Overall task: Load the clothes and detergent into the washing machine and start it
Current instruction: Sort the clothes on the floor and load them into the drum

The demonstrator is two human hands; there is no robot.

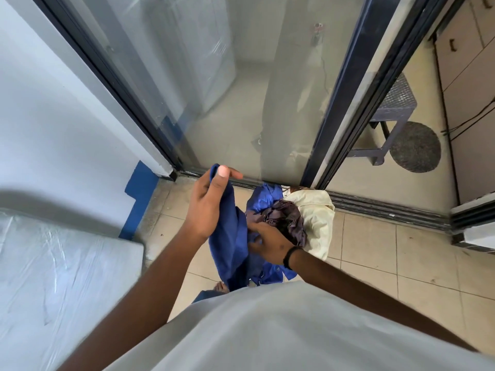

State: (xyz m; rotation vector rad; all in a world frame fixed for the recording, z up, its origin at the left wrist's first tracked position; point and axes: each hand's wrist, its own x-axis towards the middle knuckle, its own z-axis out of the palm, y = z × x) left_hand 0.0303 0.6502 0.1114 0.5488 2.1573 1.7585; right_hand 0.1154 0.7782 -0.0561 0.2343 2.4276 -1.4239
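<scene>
We are pinching the limp, light blue garment [230, 236] at its top edge with our left hand [207, 207] — our right hand [267, 243] is closing on its lower folds — and judging that bunching it beats dangling.

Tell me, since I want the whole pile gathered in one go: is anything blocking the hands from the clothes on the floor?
Nothing visible does. The left hand already pinches the blue garment, and the right hand rests on the pile by the purple cloth and cream garment.

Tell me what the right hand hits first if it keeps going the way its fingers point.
Probably the dark purple garment: the right hand reaches into the pile with fingers already at its edge, though depth is unclear.
</scene>
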